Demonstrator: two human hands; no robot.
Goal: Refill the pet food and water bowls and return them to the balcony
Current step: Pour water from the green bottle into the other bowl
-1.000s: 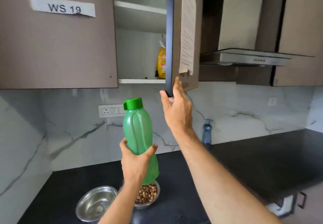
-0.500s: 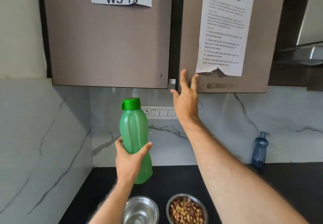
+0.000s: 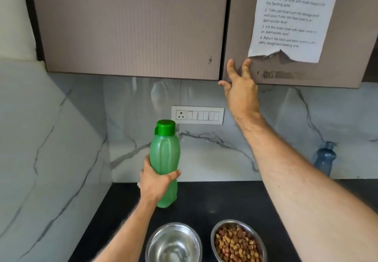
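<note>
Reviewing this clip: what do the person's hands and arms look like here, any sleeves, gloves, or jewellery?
Both forearms are bare for all that shows, with no sleeve in view. The left hand and right hand wear no gloves, and no ring, watch or bracelet shows. Both forearms are hairy.

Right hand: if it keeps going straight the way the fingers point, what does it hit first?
The right hand points up and away at the cabinet door; its fingertips already look on or nearly on the lower corner. The torn paper sheet sits to the right. Actual contact is unclear.
</note>
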